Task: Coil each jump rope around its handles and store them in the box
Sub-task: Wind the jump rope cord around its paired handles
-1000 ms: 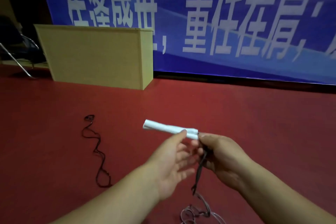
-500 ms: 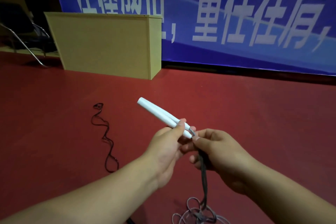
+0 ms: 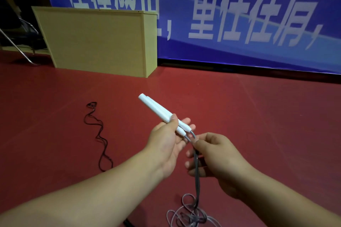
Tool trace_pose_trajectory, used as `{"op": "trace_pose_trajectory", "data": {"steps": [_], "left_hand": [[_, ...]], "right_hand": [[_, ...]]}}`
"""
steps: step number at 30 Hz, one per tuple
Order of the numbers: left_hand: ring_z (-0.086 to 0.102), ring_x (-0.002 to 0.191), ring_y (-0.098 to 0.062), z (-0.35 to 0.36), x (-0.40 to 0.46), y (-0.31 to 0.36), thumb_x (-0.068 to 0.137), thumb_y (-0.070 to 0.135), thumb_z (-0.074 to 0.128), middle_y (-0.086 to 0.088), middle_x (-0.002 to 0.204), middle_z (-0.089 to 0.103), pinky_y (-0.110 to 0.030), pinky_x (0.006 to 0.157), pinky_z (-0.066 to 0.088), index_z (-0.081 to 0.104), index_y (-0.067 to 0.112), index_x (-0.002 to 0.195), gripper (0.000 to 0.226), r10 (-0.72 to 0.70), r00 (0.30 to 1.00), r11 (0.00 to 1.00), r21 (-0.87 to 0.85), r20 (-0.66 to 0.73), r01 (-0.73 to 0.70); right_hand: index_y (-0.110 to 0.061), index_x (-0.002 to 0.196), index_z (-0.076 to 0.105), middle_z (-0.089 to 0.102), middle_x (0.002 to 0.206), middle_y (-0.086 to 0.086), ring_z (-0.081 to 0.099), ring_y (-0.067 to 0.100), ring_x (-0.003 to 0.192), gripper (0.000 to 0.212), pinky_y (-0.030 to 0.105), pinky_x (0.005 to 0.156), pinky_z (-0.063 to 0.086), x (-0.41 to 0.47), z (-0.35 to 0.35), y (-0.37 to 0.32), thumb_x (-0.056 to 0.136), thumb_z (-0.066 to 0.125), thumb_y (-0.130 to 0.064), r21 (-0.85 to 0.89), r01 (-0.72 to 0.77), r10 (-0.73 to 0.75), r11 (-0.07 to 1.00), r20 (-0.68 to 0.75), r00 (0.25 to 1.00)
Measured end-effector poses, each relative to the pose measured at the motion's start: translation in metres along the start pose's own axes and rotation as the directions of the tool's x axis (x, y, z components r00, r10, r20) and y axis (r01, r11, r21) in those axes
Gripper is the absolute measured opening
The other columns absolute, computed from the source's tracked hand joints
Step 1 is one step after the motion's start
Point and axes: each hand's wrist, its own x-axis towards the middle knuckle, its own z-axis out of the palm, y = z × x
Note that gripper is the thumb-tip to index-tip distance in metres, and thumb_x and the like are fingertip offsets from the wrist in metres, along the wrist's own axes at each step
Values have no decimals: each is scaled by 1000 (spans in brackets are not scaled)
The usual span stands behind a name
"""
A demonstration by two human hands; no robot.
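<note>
The left hand [image 3: 166,142] still gripped both white handles [image 3: 162,114], now tilted steeper. The right hand [image 3: 215,156] kept pinching the grey rope [image 3: 197,177] below them.

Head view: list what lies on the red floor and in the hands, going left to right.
Chair leg → black rope on the floor → white handles in the left hand → grey cord pinched by the right hand.
</note>
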Motion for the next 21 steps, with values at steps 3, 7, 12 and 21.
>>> {"op": "trace_pose_trajectory", "data": {"steps": [3,7,12,21], "left_hand": [[71,89,-25,0,4,2,104,18,42,-15,112,67,-32,59,59,53,12,107,13,-18,1000,999,-34,-11,18],[70,87,-23,-6,12,6,105,18,40,-14,109,68,-34,72,54,55,11,111,17,5,1000,1000,-30,-31,-6],[59,62,-14,-13,23,12,104,18,45,-4,81,61,-25,54,54,59,12,99,16,127,987,980,167,-98,-110],[61,57,-13,-40,45,39,101,15,51,-7,79,60,-25,53,57,55,10,89,14,383,910,859,424,-160,-287]], "right_hand": [[-3,96,57,61,64,9,57,22,50,13,33,53,53,1,0,2,100,46,-9,-3,-32,32,999,37,999],[-7,95,62,58,61,7,47,17,47,15,25,46,41,5,0,8,98,48,-13,-48,-96,101,994,97,990],[-8,93,64,48,57,0,31,9,45,25,20,43,22,11,-6,6,101,48,-26,-78,-181,194,980,216,957],[-14,72,54,37,56,-1,48,19,58,31,27,59,46,25,-51,-3,85,62,-41,-184,-212,260,960,299,918]]}}
